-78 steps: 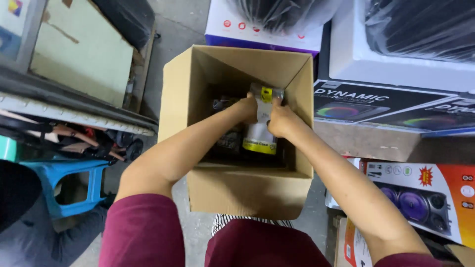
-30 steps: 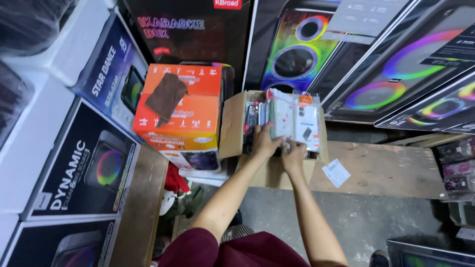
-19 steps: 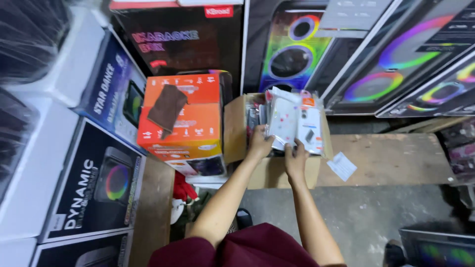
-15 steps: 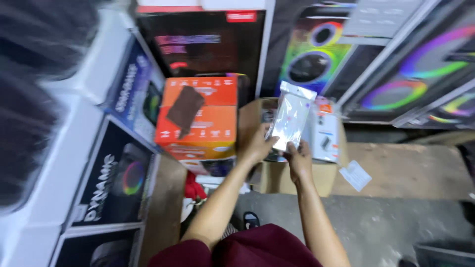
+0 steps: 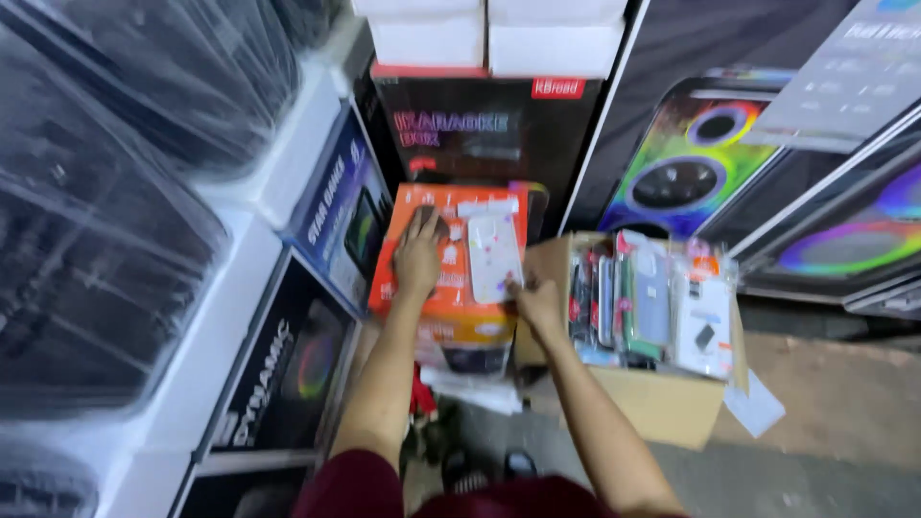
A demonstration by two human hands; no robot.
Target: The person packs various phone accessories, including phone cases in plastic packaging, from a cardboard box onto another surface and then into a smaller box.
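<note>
Cramped stockroom, speaker cartons stacked on all sides, grey concrete floor (image 5: 844,403). White phone-case packet (image 5: 493,255) lies flat on top of orange speaker box (image 5: 451,317). Right hand (image 5: 535,302) pinches packet's lower right corner, fingers narrow. Left hand (image 5: 419,251) rests flat on orange box top just left of packet, fingers spread, holding nothing. Open cardboard carton (image 5: 662,398) just right, packed with upright phone-case packets (image 5: 662,302). Black speaker carton (image 5: 480,144) behind.

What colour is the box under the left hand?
Bright orange box, with the left hand flat on top; the head view shows it.
</note>
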